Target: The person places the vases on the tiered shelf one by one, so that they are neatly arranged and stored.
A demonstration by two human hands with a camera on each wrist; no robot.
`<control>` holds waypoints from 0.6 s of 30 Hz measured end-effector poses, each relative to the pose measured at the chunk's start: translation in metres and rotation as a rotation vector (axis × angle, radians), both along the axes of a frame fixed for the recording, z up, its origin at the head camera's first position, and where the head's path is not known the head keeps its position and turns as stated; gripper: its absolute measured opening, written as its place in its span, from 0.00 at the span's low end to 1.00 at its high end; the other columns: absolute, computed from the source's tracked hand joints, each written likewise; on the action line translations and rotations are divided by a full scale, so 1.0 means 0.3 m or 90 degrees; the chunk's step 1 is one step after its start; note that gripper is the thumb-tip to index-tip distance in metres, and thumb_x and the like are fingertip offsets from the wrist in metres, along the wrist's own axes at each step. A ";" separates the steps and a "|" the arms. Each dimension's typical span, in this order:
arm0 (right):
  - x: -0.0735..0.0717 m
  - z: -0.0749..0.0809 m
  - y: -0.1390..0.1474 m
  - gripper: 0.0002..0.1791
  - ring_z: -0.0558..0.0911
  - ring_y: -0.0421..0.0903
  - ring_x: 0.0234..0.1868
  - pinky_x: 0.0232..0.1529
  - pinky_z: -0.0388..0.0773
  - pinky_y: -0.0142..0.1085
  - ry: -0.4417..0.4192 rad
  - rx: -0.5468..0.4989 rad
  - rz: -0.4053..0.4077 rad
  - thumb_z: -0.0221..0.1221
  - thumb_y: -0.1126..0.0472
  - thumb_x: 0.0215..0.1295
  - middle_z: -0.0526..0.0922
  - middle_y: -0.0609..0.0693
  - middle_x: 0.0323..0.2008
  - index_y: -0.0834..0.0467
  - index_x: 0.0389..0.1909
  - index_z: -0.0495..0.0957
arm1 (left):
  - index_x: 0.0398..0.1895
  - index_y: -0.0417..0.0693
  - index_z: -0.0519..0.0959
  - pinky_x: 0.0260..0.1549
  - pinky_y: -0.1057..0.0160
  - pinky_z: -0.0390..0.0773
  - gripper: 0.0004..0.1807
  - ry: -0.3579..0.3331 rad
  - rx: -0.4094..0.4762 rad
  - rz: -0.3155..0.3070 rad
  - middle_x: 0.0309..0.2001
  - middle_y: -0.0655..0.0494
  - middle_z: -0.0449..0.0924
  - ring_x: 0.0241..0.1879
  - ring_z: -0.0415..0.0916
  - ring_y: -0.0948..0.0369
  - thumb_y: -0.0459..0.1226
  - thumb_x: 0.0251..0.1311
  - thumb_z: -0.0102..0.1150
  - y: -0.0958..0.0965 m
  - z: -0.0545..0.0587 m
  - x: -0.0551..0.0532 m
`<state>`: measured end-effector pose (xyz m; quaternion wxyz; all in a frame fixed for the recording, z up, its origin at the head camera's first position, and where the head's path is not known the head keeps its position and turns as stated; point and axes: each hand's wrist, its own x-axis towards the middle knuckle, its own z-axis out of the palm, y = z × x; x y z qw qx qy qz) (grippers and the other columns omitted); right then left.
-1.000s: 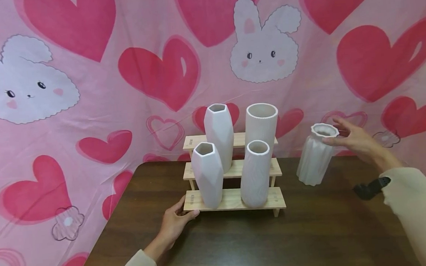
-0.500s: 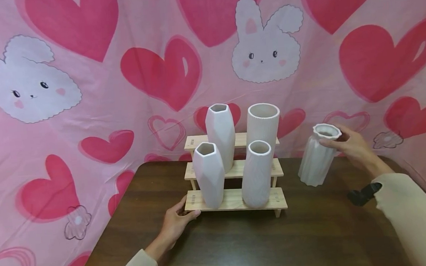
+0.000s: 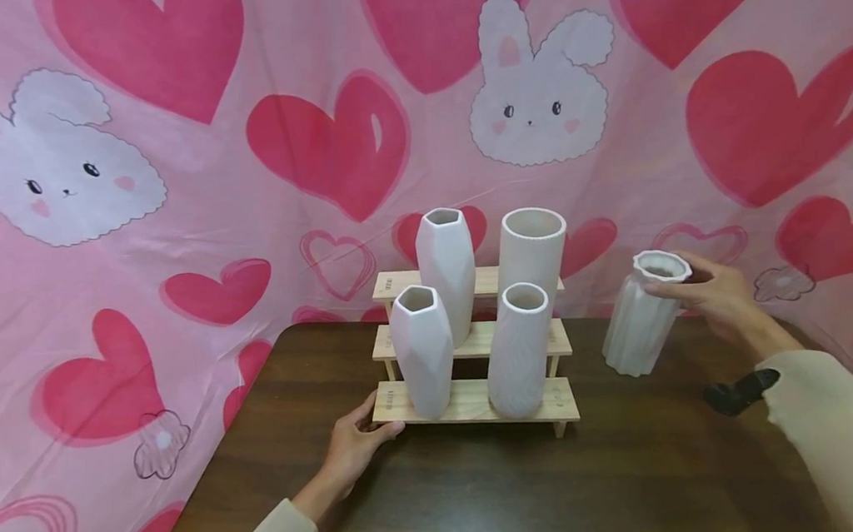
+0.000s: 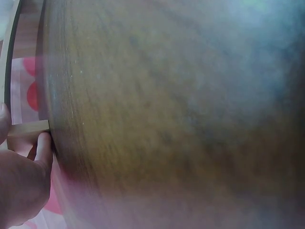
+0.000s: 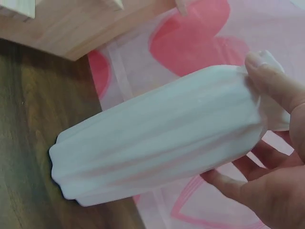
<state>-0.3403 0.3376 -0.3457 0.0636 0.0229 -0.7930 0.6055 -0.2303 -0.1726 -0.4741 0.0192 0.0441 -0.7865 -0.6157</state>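
A pale wooden three-step stand (image 3: 475,400) holds several white vases. On its lowest step are a faceted vase (image 3: 424,358) at left and a rounded vase (image 3: 519,355) at right. Behind them stand another faceted vase (image 3: 447,273) and a straight cylindrical vase (image 3: 534,249). My left hand (image 3: 353,443) grips the stand's front left end; the left wrist view shows a finger against its wooden leg (image 4: 29,129). To the right, my right hand (image 3: 722,297) holds a ribbed vase (image 3: 637,324) round its neck, thumb in front. Its base (image 5: 71,167) looks to be on the table.
The dark wooden table (image 3: 445,498) reaches back to a pink cloth (image 3: 202,183) printed with hearts and rabbits. A black strap device (image 3: 740,392) sits at the right sleeve's cuff.
My right fingers, raised off the neck a second ago, have come in round the ribbed vase. The head view has shifted slightly. My left hand stays on the stand.
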 end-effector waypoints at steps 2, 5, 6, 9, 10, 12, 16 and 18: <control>0.007 0.021 -0.002 0.30 0.80 0.31 0.32 0.30 0.81 0.31 -0.009 0.001 -0.008 0.69 0.61 0.57 0.81 0.28 0.34 0.47 0.62 0.73 | 0.69 0.41 0.64 0.47 0.61 0.80 0.43 0.000 0.003 0.000 0.63 0.38 0.70 0.58 0.72 0.50 0.39 0.50 0.73 -0.001 0.000 0.001; 0.017 0.079 -0.009 0.36 0.80 0.31 0.34 0.32 0.81 0.29 -0.015 -0.008 -0.007 0.69 0.60 0.57 0.81 0.29 0.35 0.50 0.67 0.69 | 0.69 0.41 0.65 0.46 0.61 0.80 0.43 -0.001 0.005 0.002 0.63 0.38 0.70 0.57 0.72 0.50 0.39 0.49 0.73 -0.003 0.001 0.002; 0.020 0.104 -0.012 0.37 0.80 0.31 0.34 0.33 0.81 0.29 -0.019 -0.007 -0.004 0.69 0.59 0.57 0.80 0.29 0.36 0.51 0.69 0.66 | 0.69 0.42 0.65 0.47 0.61 0.80 0.43 -0.005 0.007 0.004 0.63 0.39 0.70 0.57 0.72 0.51 0.39 0.49 0.73 -0.004 0.001 0.002; 0.025 0.184 -0.024 0.40 0.79 0.30 0.36 0.34 0.81 0.27 -0.027 0.033 -0.009 0.68 0.53 0.58 0.77 0.29 0.40 0.50 0.71 0.63 | 0.70 0.43 0.65 0.48 0.60 0.79 0.43 -0.006 0.006 0.004 0.63 0.39 0.71 0.57 0.73 0.51 0.39 0.49 0.73 -0.006 0.000 0.001; 0.027 0.211 -0.029 0.40 0.78 0.31 0.37 0.34 0.81 0.27 -0.029 0.048 -0.011 0.67 0.51 0.59 0.76 0.30 0.42 0.49 0.71 0.62 | 0.70 0.44 0.65 0.48 0.60 0.79 0.43 -0.011 0.010 0.006 0.63 0.40 0.71 0.58 0.73 0.51 0.39 0.49 0.73 -0.006 0.001 0.001; 0.032 0.261 -0.042 0.40 0.77 0.33 0.40 0.35 0.81 0.27 -0.039 0.077 -0.018 0.65 0.47 0.60 0.73 0.34 0.47 0.45 0.72 0.61 | 0.70 0.44 0.65 0.48 0.59 0.79 0.43 -0.010 0.009 0.006 0.63 0.40 0.71 0.57 0.73 0.51 0.39 0.49 0.73 -0.005 0.000 0.000; 0.034 0.344 -0.074 0.43 0.73 0.40 0.46 0.35 0.80 0.27 -0.055 0.103 -0.032 0.64 0.41 0.57 0.68 0.44 0.57 0.38 0.73 0.58 | 0.70 0.42 0.65 0.47 0.59 0.80 0.43 -0.006 0.009 0.004 0.63 0.39 0.71 0.57 0.73 0.52 0.39 0.49 0.73 -0.002 -0.002 0.000; 0.031 0.374 -0.090 0.45 0.71 0.43 0.48 0.34 0.80 0.27 -0.059 0.117 -0.041 0.64 0.39 0.55 0.65 0.45 0.61 0.36 0.73 0.56 | 0.70 0.42 0.65 0.47 0.60 0.80 0.43 -0.006 0.011 0.004 0.63 0.39 0.70 0.57 0.73 0.52 0.38 0.49 0.73 -0.001 -0.003 0.001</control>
